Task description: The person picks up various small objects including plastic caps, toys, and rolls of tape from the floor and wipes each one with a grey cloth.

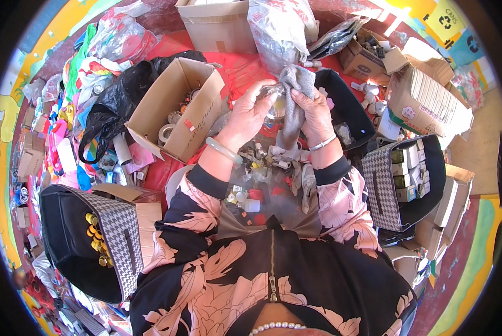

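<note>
My right hand is closed on a grey cloth, which bunches up above the fingers and hangs down between my hands. Thumb and fingers of my left hand pinch a clear, shiny item right beside the cloth; its exact kind is hard to make out. Just below the cloth, a transparent bin in front of me holds a jumble of small bottles, caps and scraps. Among these lies a small white container.
An open cardboard box with tape rolls stands left, a black bin right. Houndstooth bins flank me, the left one with yellow-black items, the right one with small boxes. A stuffed plastic bag stands at the back.
</note>
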The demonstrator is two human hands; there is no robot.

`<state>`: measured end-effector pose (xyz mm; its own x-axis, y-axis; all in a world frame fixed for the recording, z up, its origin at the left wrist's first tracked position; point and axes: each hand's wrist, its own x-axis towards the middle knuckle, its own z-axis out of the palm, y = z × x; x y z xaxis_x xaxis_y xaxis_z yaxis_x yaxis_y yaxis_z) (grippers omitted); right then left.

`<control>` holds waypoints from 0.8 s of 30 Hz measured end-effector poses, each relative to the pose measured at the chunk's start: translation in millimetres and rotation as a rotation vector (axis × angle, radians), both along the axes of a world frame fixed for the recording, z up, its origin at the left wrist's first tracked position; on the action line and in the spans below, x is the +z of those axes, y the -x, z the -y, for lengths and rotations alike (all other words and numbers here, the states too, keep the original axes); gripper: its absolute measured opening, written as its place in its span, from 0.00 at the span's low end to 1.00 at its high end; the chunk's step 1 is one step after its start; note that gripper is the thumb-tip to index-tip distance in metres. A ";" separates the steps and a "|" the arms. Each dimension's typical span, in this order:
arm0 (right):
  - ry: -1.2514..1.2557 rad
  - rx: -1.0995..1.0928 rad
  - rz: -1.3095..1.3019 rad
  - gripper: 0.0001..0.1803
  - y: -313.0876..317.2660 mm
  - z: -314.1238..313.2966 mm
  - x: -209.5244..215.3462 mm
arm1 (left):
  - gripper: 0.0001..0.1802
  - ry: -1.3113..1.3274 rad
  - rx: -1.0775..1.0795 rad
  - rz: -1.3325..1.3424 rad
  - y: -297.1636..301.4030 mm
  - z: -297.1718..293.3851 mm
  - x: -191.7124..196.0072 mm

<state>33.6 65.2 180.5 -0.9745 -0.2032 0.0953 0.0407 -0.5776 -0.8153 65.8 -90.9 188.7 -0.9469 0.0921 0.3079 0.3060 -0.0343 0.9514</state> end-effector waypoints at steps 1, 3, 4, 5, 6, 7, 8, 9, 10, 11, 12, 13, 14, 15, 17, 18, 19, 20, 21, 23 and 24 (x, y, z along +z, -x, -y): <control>-0.013 0.005 -0.009 0.12 0.4 0.1 -0.2 | 0.13 -0.028 -0.004 0.041 -1.3 0.4 1.1; -0.043 -0.008 -0.039 0.12 1.2 2.4 -1.7 | 0.13 -0.005 0.023 0.075 -0.6 1.5 0.7; -0.061 -0.014 -0.053 0.12 1.3 3.4 -2.2 | 0.13 0.004 0.038 0.093 0.0 2.1 0.4; -0.073 -0.015 -0.055 0.12 0.8 3.8 -2.2 | 0.13 -0.069 0.005 0.113 1.4 3.2 -2.3; -0.086 -0.015 -0.058 0.12 0.0 4.0 -2.0 | 0.12 -0.142 -0.026 0.133 3.4 4.6 -7.0; -0.097 -0.018 -0.062 0.12 -0.5 4.3 -1.6 | 0.12 -0.213 -0.060 0.152 4.1 5.5 -6.7; -0.075 -0.015 -0.045 0.12 -0.9 4.1 -1.3 | 0.12 -0.251 -0.085 0.158 3.6 6.0 -6.2; -0.054 -0.012 -0.028 0.11 -1.3 3.5 -1.1 | 0.12 -0.289 -0.110 0.164 2.5 6.1 -5.1; -0.034 -0.011 -0.012 0.11 -1.8 2.8 -0.6 | 0.12 -0.327 -0.137 0.169 1.6 5.2 -3.3; -0.022 -0.012 -0.010 0.11 -2.9 3.3 0.8 | 0.12 -0.341 -0.135 0.171 1.1 4.2 -2.7; -0.010 -0.013 -0.008 0.11 -4.1 4.1 2.8 | 0.12 -0.354 -0.134 0.174 0.8 3.1 -2.2; 0.004 -0.012 -0.004 0.11 -5.3 4.9 3.1 | 0.12 -0.366 -0.130 0.178 -0.1 2.9 -2.6; -0.033 -0.019 -0.036 0.10 -4.9 5.4 1.9 | 0.12 -0.361 -0.127 0.187 -0.1 3.5 -3.6; -0.070 -0.026 -0.067 0.10 -3.7 5.8 -0.4 | 0.12 -0.356 -0.123 0.197 0.8 4.4 -5.1; -0.112 -0.037 -0.072 0.09 -1.8 6.1 -3.6 | 0.13 -0.349 -0.115 0.238 2.7 5.1 -5.0; -0.116 -0.040 -0.044 0.09 -1.3 6.7 -5.7 | 0.13 -0.345 -0.109 0.271 3.4 5.4 -4.7; -0.121 -0.044 -0.017 0.09 -0.2 7.5 -8.0 | 0.13 -0.342 -0.104 0.303 4.1 5.6 -4.4; -0.085 -0.036 0.041 0.08 2.0 9.0 -10.7 | 0.15 -0.375 -0.101 0.310 4.1 4.6 -4.6; -0.056 -0.055 0.119 0.08 4.5 9.0 -12.2 | 0.16 -0.407 -0.099 0.316 4.0 2.5 -5.3; 0.000 -0.093 0.277 0.07 10.0 9.1 -17.2 | 0.20 -0.475 -0.066 0.339 3.7 -0.4 -8.8; 0.068 -0.097 0.363 0.09 16.5 5.1 -24.8 | 0.22 -0.510 -0.037 0.354 4.2 -1.7 -10.6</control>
<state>17.1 60.1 155.7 -0.9618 -0.1133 -0.2492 0.2619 -0.6453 -0.7176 61.6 -89.1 178.1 -0.9986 0.0510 -0.0099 -0.0348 -0.5156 0.8561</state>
